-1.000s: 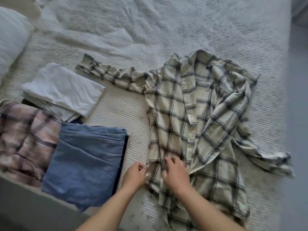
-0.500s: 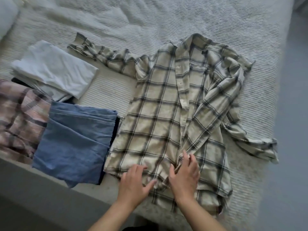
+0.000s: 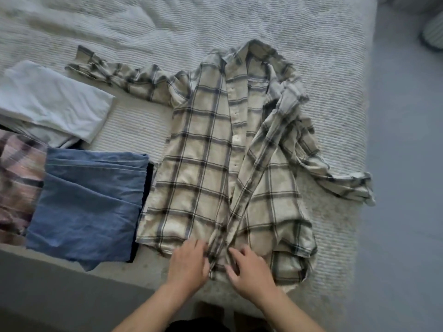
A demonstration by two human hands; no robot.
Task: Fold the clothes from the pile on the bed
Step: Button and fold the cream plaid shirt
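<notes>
Bedspread stretches bare beyond the plaid shirt [image 3: 203, 168], which lies face-up on the bed [image 3: 263, 25], its hem at the near edge and one sleeve trailing toward the right edge. Folded blue cloth [image 3: 88, 202] sits just beside its left side. Left hand [image 3: 188, 264] and right hand [image 3: 251, 269] rest on the hem, fingers loosely spread, gripping nothing visibly.

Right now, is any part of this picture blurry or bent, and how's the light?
Head view: soft, dim, even light, no glare or hard shadows. The left hand and the pink plaid cloth at the left edge are smeared. The shirt is fairly sharp. The wide lens bows the bed edge.
</notes>
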